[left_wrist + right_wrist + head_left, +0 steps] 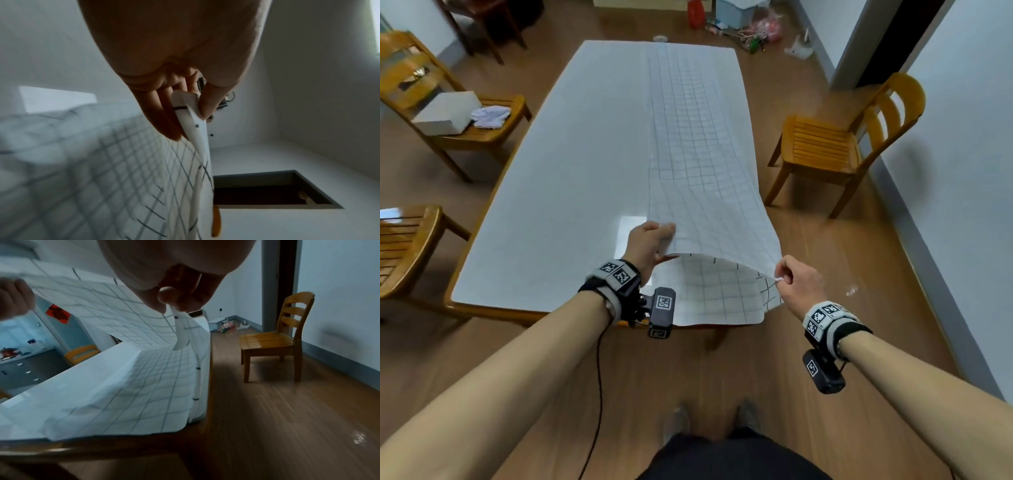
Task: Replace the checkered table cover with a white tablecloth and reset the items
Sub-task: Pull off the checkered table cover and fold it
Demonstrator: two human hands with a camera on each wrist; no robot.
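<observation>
White cover [698, 144] (thin dark grid), honey-brown chairs [835, 147]
</observation>
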